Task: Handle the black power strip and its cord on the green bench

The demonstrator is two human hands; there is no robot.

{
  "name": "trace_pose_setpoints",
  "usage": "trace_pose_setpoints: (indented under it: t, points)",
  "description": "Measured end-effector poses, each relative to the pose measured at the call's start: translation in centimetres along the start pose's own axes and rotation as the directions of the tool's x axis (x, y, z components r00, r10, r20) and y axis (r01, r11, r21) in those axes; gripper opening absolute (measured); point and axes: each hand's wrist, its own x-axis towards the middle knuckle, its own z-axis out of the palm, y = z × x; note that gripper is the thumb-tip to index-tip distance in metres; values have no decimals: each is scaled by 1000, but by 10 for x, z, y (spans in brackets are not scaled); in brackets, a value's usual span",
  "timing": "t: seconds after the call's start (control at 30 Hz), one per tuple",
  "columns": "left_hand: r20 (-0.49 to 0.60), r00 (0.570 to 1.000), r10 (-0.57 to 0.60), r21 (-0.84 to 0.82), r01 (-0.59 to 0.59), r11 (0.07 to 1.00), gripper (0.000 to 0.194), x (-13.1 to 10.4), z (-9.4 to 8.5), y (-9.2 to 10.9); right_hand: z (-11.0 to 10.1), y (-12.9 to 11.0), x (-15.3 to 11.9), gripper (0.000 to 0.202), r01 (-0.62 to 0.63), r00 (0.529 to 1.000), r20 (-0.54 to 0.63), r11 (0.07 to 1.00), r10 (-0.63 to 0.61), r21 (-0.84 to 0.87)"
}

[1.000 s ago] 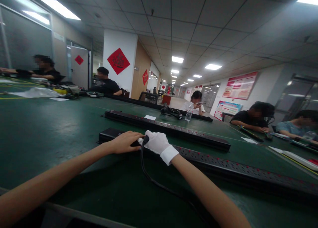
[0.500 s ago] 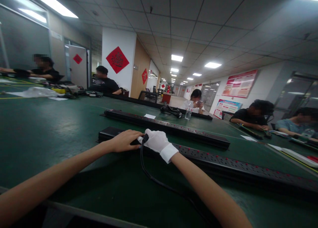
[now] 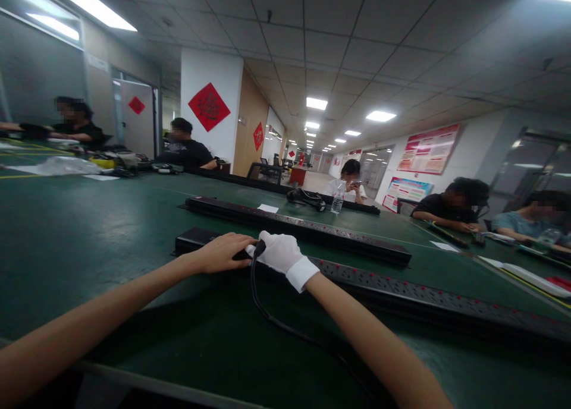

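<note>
A long black power strip [image 3: 401, 288] with a row of red-marked sockets runs across the green table in front of me. My left hand [image 3: 225, 252], bare, lies over the strip near its left end, fingers across the top and thumb along the near side. Beside it, my right hand [image 3: 279, 251] in a white knit glove is closed on the black plug [image 3: 259, 248] of a cable. From the plug the black cable [image 3: 285, 326] hangs down and trails toward the lower right. My fingers hide where the plug meets the strip.
A second power strip [image 3: 294, 226] lies just beyond, with a paper slip [image 3: 268, 208] behind it. Farther off are a coiled black cable [image 3: 306, 200], a water bottle [image 3: 338, 198] and another dark strip [image 3: 241, 182]. Several people sit around the table.
The view has shifted very slightly. Both hands keep the same hold on the strip and the plug.
</note>
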Motion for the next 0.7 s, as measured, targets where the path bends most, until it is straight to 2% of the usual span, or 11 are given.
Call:
trace_pose_setpoints:
  t: [0.7]
  points:
    - [25,1000,4,18,-4,1000,53,0,-3,1,5,1,1,49,12,999,-36,1000,-11,3]
